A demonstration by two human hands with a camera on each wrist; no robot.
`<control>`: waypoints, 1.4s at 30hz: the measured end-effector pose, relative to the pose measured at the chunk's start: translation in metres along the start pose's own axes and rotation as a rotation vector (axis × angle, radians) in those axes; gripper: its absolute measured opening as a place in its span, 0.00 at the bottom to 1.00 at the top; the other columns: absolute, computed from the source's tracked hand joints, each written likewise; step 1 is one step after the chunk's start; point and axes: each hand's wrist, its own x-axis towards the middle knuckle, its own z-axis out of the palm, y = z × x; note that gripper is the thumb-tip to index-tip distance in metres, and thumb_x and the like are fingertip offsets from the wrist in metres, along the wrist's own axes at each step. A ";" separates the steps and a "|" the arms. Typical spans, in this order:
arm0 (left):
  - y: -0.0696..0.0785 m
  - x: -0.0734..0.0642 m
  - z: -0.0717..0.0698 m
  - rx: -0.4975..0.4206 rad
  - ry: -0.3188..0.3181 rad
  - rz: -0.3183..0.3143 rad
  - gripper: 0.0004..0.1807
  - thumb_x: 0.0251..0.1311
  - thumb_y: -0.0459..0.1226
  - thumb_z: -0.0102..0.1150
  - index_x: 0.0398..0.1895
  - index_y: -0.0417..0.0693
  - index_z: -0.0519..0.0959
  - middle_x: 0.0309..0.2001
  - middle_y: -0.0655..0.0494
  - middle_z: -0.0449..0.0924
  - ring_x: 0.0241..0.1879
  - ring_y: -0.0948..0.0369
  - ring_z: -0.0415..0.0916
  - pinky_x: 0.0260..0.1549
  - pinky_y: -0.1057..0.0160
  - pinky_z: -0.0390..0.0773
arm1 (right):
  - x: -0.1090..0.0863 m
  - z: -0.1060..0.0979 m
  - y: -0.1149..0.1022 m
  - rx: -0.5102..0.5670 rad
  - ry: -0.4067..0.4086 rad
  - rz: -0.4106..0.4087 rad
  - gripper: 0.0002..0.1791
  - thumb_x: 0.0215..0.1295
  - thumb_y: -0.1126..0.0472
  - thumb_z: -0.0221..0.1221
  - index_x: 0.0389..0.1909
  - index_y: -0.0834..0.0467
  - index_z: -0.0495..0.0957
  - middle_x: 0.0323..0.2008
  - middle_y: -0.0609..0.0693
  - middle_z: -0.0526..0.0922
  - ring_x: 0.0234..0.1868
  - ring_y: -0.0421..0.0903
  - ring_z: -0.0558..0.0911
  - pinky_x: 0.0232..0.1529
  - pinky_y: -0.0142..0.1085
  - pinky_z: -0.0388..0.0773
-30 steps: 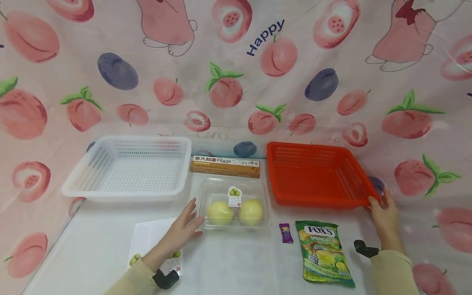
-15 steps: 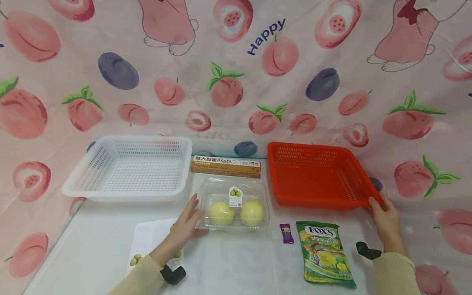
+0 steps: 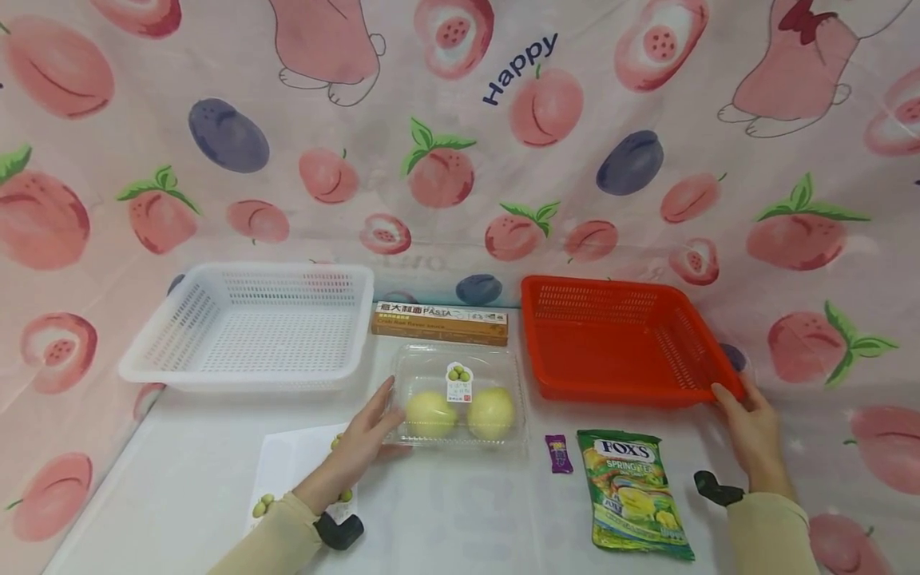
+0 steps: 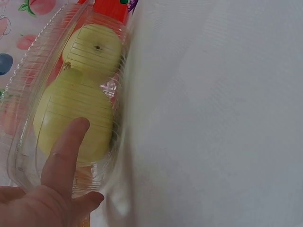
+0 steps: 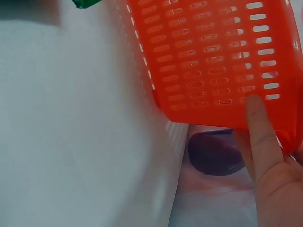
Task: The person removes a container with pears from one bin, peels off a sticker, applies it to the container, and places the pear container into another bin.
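Note:
A clear plastic box [image 3: 460, 359] with two pale yellow-green, pear-like fruits [image 3: 491, 413] and a label sits mid-table. My left hand [image 3: 359, 443] touches its left end with extended fingers. In the left wrist view, one digit [image 4: 66, 151] lies against the clear wall, in front of a fruit. On the right, my right hand [image 3: 751, 431] holds the near right corner of a red plastic basket [image 3: 611, 391]. The right wrist view has one digit [image 5: 262, 132] against the slotted basket wall; other fingers are partly hidden at the corner.
A white basket [image 3: 237, 379] stands at the back left, beside a pasta box [image 3: 440, 324]. Below the red basket lie a purple wrapped candy [image 3: 557, 454] and a green FOX'S bag [image 3: 634, 495]. A white printed sheet [image 3: 287, 459] lies partly under the left forearm.
My left hand has moved slightly right, from beside the clear box to touching its left end. The right hand stays at the red basket's corner, and the baskets have not visibly moved.

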 end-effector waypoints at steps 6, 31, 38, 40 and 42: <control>0.006 -0.002 0.002 0.025 0.025 -0.020 0.36 0.74 0.38 0.47 0.79 0.56 0.44 0.77 0.43 0.39 0.66 0.39 0.61 0.46 0.47 0.80 | -0.001 0.000 0.001 -0.025 -0.003 0.015 0.50 0.66 0.44 0.60 0.77 0.47 0.37 0.77 0.56 0.41 0.70 0.46 0.59 0.47 0.20 0.69; 0.045 -0.026 0.022 0.040 0.196 0.027 0.36 0.69 0.31 0.46 0.78 0.52 0.49 0.75 0.40 0.45 0.59 0.42 0.70 0.43 0.55 0.81 | -0.002 0.001 0.000 0.080 0.023 0.012 0.49 0.65 0.48 0.63 0.78 0.49 0.42 0.76 0.56 0.46 0.61 0.37 0.67 0.40 0.16 0.71; 0.071 -0.026 0.024 0.074 0.214 0.023 0.37 0.68 0.32 0.47 0.78 0.54 0.49 0.76 0.43 0.45 0.63 0.44 0.66 0.45 0.55 0.80 | 0.000 0.001 0.001 0.069 0.014 0.034 0.50 0.64 0.45 0.62 0.78 0.46 0.41 0.77 0.52 0.43 0.70 0.44 0.58 0.41 0.16 0.70; 0.077 -0.022 0.025 0.076 0.211 0.030 0.37 0.67 0.32 0.47 0.78 0.54 0.50 0.76 0.44 0.45 0.64 0.45 0.65 0.45 0.56 0.81 | 0.000 0.001 0.001 0.067 0.012 0.036 0.50 0.64 0.45 0.62 0.78 0.46 0.40 0.77 0.51 0.42 0.71 0.44 0.57 0.44 0.18 0.70; 0.083 -0.018 0.027 0.057 0.204 0.047 0.37 0.67 0.32 0.47 0.78 0.54 0.50 0.76 0.43 0.46 0.64 0.45 0.65 0.44 0.57 0.81 | 0.000 0.001 0.001 0.069 0.014 0.038 0.50 0.64 0.45 0.62 0.78 0.45 0.40 0.77 0.50 0.42 0.72 0.44 0.56 0.46 0.18 0.69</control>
